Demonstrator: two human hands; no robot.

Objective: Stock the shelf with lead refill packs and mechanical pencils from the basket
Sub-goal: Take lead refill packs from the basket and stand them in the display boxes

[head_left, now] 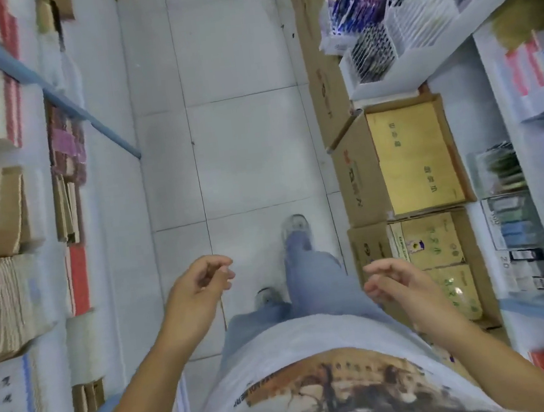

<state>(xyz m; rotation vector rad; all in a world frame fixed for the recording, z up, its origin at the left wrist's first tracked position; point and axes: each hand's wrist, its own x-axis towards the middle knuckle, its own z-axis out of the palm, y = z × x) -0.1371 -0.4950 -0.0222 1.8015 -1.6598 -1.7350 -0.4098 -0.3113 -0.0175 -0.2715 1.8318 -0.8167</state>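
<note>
Both bare forearms reach forward at waist height. The left hand (201, 283) hangs with fingers loosely curled, holding nothing. The right hand (396, 281) is likewise empty, its fingers relaxed and slightly bent.

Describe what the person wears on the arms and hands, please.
The left hand and the right hand wear no gloves, and no ring, watch or bracelet shows. Above them, no sleeve is in view. The picture is slightly blurred.
</note>
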